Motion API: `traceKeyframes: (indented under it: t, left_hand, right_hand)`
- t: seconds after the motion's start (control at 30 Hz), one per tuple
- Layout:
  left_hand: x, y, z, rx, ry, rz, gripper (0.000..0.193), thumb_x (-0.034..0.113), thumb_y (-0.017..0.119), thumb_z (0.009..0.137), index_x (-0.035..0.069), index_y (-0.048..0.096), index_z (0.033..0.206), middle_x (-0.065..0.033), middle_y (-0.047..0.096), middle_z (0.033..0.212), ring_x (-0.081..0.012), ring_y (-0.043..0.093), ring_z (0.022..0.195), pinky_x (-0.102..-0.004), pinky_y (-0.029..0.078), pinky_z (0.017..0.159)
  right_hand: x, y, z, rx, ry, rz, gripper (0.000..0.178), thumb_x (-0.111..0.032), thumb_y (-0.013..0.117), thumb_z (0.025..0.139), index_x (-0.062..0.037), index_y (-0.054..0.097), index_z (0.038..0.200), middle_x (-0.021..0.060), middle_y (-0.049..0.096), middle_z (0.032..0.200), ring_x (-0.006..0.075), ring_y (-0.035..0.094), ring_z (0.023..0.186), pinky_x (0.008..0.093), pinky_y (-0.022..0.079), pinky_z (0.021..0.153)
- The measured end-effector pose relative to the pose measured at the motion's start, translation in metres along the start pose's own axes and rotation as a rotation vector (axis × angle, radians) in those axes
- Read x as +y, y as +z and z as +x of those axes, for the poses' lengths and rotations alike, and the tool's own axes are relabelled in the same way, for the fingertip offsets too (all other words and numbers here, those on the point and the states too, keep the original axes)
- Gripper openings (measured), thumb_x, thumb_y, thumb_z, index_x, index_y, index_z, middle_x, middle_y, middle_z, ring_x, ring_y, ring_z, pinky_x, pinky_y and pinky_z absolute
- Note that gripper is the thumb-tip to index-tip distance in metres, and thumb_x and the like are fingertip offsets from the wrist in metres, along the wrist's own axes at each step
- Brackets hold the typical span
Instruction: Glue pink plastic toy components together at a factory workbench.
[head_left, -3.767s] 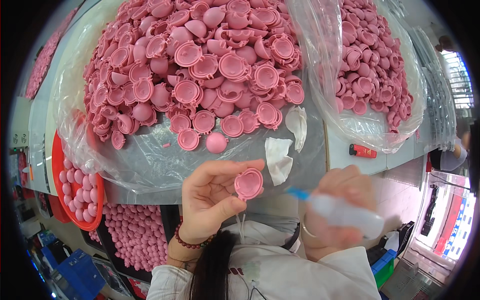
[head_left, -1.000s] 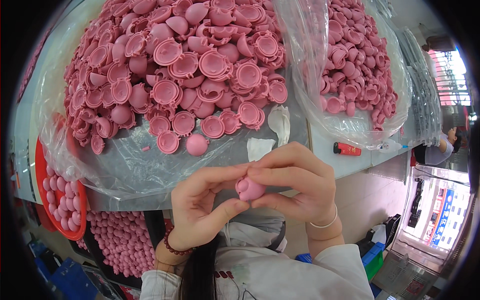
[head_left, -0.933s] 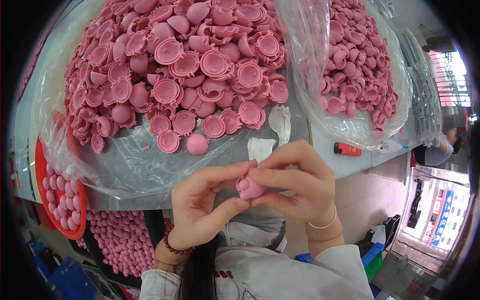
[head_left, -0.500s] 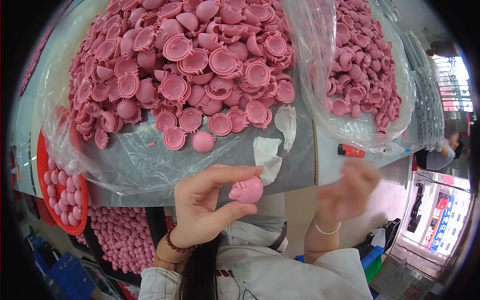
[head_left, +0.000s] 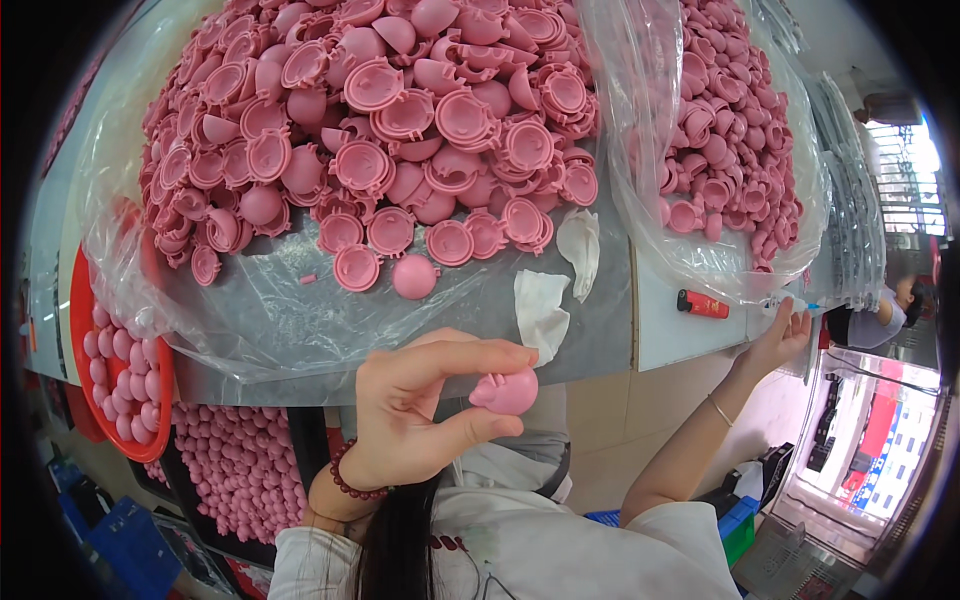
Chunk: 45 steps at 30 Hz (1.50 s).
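Note:
My left hand (head_left: 415, 405) pinches a round pink plastic ball (head_left: 508, 391) with small lugs on one side between thumb and fingertips, above the table's near edge. Far out to the right, my right hand (head_left: 780, 340) has its fingers apart and partly curled. It is beside a small whitish bottle with a blue tip (head_left: 814, 307); I cannot tell whether the fingers touch it. A red lighter (head_left: 703, 304) lies just left of that hand. Two crumpled white cloth-like pieces, one near (head_left: 541, 312) and one farther (head_left: 579, 250), lie beyond my left hand.
A large heap of pink half shells (head_left: 400, 120) lies on clear plastic sheeting, with a second heap (head_left: 735, 140) at the right. A red basket (head_left: 166, 400) at the left holds pink balls. Below it stands a dark crate (head_left: 314, 455) of more balls. Another person (head_left: 872, 318) is at the far right.
My right hand has moved right and away from me, from beside the left hand's side to the bottle. My left hand still holds the ball, which has shifted slightly right and nearer.

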<state>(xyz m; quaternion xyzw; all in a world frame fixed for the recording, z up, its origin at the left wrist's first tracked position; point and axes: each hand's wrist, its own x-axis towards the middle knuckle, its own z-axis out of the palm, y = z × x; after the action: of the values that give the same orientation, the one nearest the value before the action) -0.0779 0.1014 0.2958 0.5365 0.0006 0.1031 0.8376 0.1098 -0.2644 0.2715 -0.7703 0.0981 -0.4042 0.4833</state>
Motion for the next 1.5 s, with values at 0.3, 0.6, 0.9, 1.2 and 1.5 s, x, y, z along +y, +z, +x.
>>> traceKeyframes:
  t: [0.3, 0.6, 0.9, 1.2, 1.5]
  left_hand:
    - [0.002, -0.001, 0.004, 0.024, -0.011, -0.074, 0.035, 0.0, 0.066, 0.063, -0.002, 0.053, 0.096, -0.0174, 0.053, 0.099, -0.0215, 0.052, 0.093, -0.0313, 0.041, 0.08]
    - [0.0, -0.004, 0.005, -0.057, -0.046, -0.209, 0.036, 0.006, 0.065, 0.067, 0.003, 0.044, 0.097, -0.0201, 0.051, 0.101, -0.0219, 0.051, 0.091, -0.0315, 0.039, 0.081]
    - [0.004, 0.003, 0.005, 0.06, -0.091, -0.242, 0.038, 0.006, 0.061, 0.072, 0.001, 0.04, 0.103, -0.0184, 0.05, 0.104, -0.0224, 0.05, 0.095, -0.0329, 0.038, 0.084]
    - [0.036, -0.035, -0.019, 0.434, 0.499, 0.648, 0.033, 0.015, 0.061, 0.073, -0.002, 0.05, 0.098, -0.0132, 0.052, 0.094, -0.0218, 0.051, 0.085, -0.0323, 0.039, 0.081]
    - [0.095, -0.131, -0.06, 1.031, 0.116, 1.686, 0.031, 0.011, 0.046, 0.083, 0.002, 0.046, 0.113, -0.0118, 0.053, 0.108, -0.0181, 0.048, 0.102, -0.0282, 0.037, 0.085]
  right_hand:
    - [-0.031, 0.007, -0.004, -0.183, 0.027, -0.081, 0.034, -0.018, 0.056, 0.08, 0.0076, 0.05, 0.1, 0.012, 0.057, 0.092, 0.0148, 0.054, 0.079, 0.0248, 0.042, 0.074]
    - [-0.131, 0.025, -0.101, -0.796, 0.166, 0.75, 0.041, -0.028, 0.055, 0.079, 0.007, 0.045, 0.098, 0.0172, 0.056, 0.081, 0.0221, 0.055, 0.071, 0.0243, 0.045, 0.057]
    - [-0.156, 0.058, -0.151, -0.973, 0.244, 0.621, 0.042, -0.033, 0.056, 0.076, 0.0066, 0.05, 0.089, 0.0153, 0.057, 0.067, 0.0164, 0.053, 0.051, 0.022, 0.042, 0.046]
    - [-0.152, 0.054, -0.154, -0.948, 0.188, 0.594, 0.044, -0.034, 0.054, 0.076, 0.0077, 0.05, 0.088, 0.014, 0.055, 0.064, 0.0145, 0.051, 0.05, 0.0197, 0.037, 0.043]
    - [-0.148, 0.052, -0.153, -0.976, 0.162, 0.625, 0.044, -0.035, 0.051, 0.078, 0.0082, 0.049, 0.087, 0.0146, 0.053, 0.063, 0.0144, 0.048, 0.047, 0.02, 0.036, 0.04]
